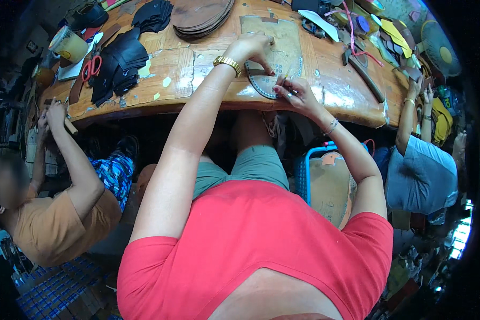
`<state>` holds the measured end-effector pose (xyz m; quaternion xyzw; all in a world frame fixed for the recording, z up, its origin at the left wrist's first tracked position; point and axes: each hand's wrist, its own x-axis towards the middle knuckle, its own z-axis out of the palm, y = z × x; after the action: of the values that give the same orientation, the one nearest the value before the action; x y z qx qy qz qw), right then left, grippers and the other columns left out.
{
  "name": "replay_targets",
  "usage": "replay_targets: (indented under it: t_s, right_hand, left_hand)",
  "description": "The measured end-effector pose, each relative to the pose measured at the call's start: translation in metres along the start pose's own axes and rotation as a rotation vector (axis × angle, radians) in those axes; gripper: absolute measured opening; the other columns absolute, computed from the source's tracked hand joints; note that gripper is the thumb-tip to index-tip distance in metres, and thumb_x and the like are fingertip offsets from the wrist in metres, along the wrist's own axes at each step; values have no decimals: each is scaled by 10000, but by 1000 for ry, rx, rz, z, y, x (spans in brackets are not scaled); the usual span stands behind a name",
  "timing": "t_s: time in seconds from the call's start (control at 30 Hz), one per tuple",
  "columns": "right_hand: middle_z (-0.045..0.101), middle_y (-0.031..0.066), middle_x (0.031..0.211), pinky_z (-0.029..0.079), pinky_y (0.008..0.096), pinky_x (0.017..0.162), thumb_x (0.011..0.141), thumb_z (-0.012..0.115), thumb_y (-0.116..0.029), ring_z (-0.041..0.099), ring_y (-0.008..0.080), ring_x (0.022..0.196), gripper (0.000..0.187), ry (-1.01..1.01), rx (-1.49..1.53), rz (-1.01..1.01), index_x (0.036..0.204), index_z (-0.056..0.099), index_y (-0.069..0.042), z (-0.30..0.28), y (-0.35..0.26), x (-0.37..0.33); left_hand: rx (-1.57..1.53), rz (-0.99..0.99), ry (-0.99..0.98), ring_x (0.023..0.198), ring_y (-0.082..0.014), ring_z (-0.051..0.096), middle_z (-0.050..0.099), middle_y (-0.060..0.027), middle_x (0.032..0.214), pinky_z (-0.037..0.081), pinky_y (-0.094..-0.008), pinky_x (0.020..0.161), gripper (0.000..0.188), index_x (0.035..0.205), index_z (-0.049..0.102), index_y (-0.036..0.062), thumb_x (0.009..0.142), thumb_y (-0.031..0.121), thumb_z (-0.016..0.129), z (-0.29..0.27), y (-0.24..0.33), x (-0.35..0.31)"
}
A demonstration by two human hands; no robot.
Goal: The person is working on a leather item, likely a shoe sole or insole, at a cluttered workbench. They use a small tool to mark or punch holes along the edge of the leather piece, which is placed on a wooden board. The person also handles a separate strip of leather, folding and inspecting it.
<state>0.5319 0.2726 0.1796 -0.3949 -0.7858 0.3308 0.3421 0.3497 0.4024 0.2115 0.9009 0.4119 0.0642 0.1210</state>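
A tan card template (288, 40) with a rounded lower end and a row of small marks along its border lies at the table's near edge. My left hand (256, 49) presses on it, thumb and fingers spread apart. Under that palm a greyish-brown piece shows partly. At the template's lower right curve, my right hand (300, 96) is closed in a pinch around a thin pen-like tool (288, 73). Its tip is too small to make out.
A hammer (365, 77) lies to the right. Round brown leather pieces (202, 18) are stacked behind; black leather pieces (124, 61), red-handled scissors (92, 68) and a tub (68, 45) are left. A blue basket (303, 178) stands by my right thigh. People sit on both sides.
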Motion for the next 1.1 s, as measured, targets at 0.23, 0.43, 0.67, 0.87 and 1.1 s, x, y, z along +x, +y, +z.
replay_targets:
  t_s: [0.23, 0.43, 0.67, 0.87, 1.1]
  right_hand:
    - [573, 91, 671, 425, 282, 584, 913, 603, -136, 516, 115, 614, 172, 13, 59, -20, 839, 611, 19, 4, -1, 5]
    - [575, 62, 675, 427, 278, 587, 925, 586, -126, 517, 100, 634, 165, 11, 145, -17, 855, 604, 23, 8, -3, 10]
    - [547, 52, 658, 421, 281, 583, 931, 576, -137, 507, 91, 626, 168, -53, 39, -29, 871, 595, 19, 9, -1, 10]
    - [533, 72, 651, 421, 291, 578, 925, 585, -147, 524, 107, 620, 165, -29, 87, -72, 861, 590, 5, 11, -3, 15]
    - [557, 36, 688, 435, 276, 604, 919, 607, -164, 530, 88, 667, 198, -94, -16, -25, 846, 584, 18, 10, -5, 17]
  left_hand:
    - [-2, -6, -15, 1162, -321, 541, 544, -145, 1280, 445, -403, 958, 959, 1289, 529, 151, 462, 511, 854, -2, 3, -1]
    - [-7, -2, -22, 1155, -315, 548, 558, -148, 1264, 448, -406, 954, 943, 1277, 535, 149, 467, 515, 852, 1, -3, 2]
    - [11, 26, -30, 1147, -308, 555, 569, -155, 1252, 455, -408, 942, 931, 1274, 537, 144, 480, 528, 837, 3, -4, 5]
    - [-84, 76, -34, 1155, -313, 546, 575, -164, 1245, 441, -394, 959, 855, 1270, 541, 142, 536, 471, 831, 11, -23, 14]
    - [-135, 129, -30, 1168, -323, 533, 569, -173, 1252, 423, -381, 981, 803, 1272, 540, 130, 575, 407, 827, 19, -35, 22]
